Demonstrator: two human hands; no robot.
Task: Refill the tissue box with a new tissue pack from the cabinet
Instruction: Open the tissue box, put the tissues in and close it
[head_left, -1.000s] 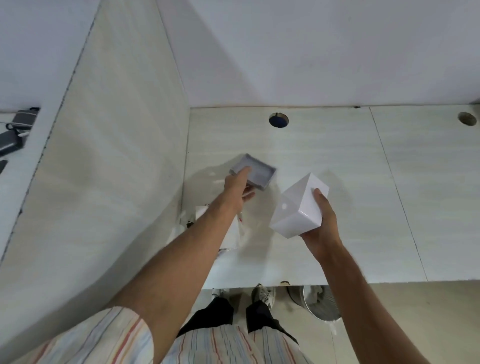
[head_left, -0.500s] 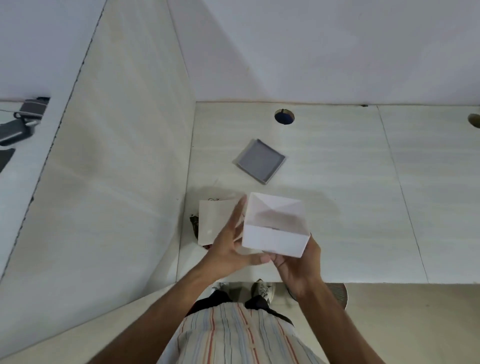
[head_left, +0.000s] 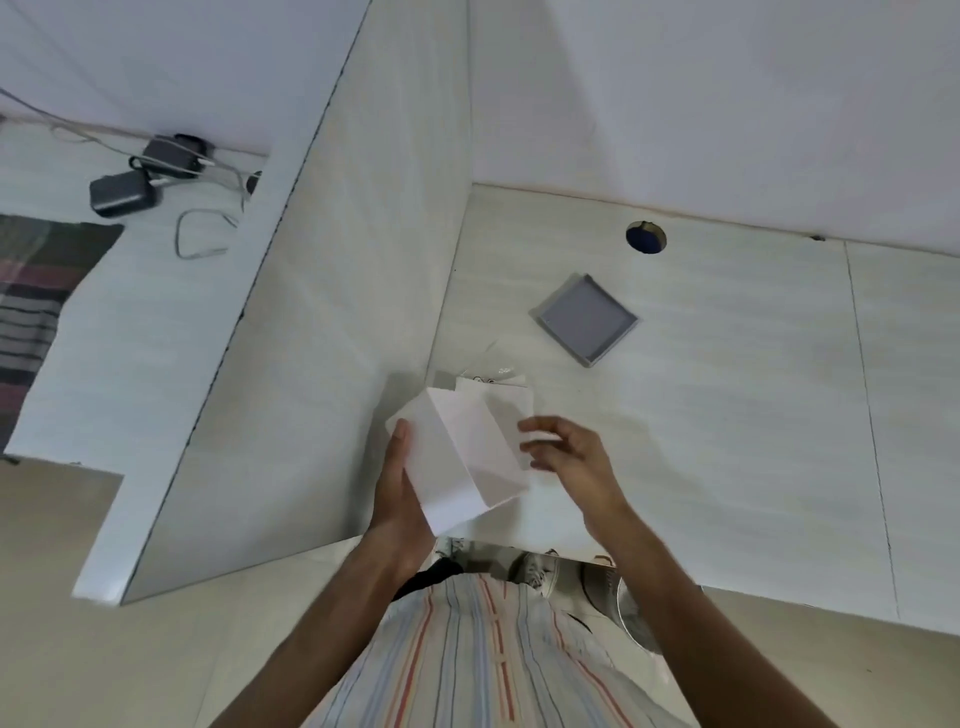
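The white cube tissue box (head_left: 467, 452) is tilted, with its open, hollow side facing up and to the right. My left hand (head_left: 400, 488) grips it from the left and underneath. Beside the box's right rim hovers my right hand (head_left: 571, 462), blurred, fingers apart and holding nothing. A white tissue pack in clear wrap (head_left: 493, 383) lies on the desk (head_left: 727, 415) just behind the box, mostly hidden by it. The grey square lid (head_left: 584, 319) lies apart, farther back on the desk.
A tall pale partition panel (head_left: 311, 312) stands close on the left. A cable hole (head_left: 645, 237) is in the desk near the back wall. Beyond the partition, black adapters (head_left: 124, 192) and cables lie on another desk. A round metal object (head_left: 634, 618) is under the desk edge.
The box has passed from my right hand to my left and turned its opening toward the right. My right hand has let go and risen beside the rim. The view has shifted left.
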